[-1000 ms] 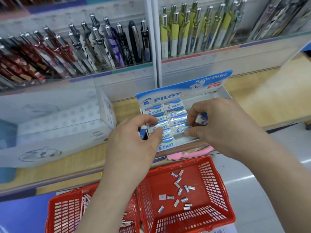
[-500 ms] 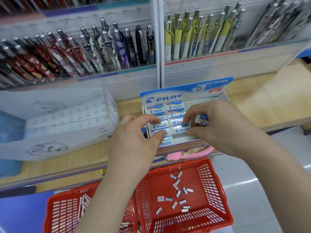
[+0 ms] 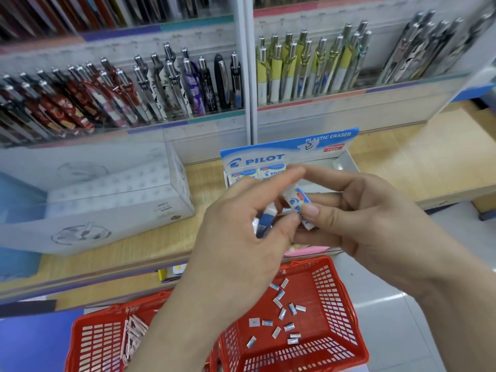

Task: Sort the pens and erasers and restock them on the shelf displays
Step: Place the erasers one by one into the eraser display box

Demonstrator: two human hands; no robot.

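— Pinching what, the right hand (image 3: 370, 221)?
— A wrapped eraser (image 3: 297, 202), tilted, between thumb and fingertips, mid-frame, over the lower part of the Pilot display box (image 3: 290, 153).
— And the left hand (image 3: 241, 242)?
— Its curled fingers hold a blue-ended eraser (image 3: 264, 222), close against the right hand; the index finger is stretched out.
— Other stock?
— Loose erasers (image 3: 284, 312) lie in the red basket (image 3: 338, 304) at lower right; pens (image 3: 171, 87) stand in the shelf display (image 3: 349, 104) across the top.

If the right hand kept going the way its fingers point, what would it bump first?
The right hand would probably meet the left hand first; their fingers look almost touching.
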